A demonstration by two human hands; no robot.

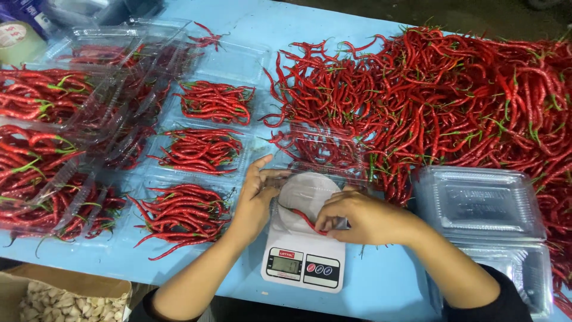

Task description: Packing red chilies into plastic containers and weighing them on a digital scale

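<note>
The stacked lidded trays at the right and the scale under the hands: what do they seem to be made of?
The stacked trays look like thin clear plastic, glossy: the blue table shows through them. The kitchen scale seems to be white moulded plastic, smooth, probably hard, with a small grey display.

Bright even overhead light, soft shadows, glare on clear plastic, sharp focus

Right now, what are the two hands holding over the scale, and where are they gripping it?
The right hand pinches a red chilli near one end. The left hand grips the left edge of the clear plastic container on the white scale.
</note>
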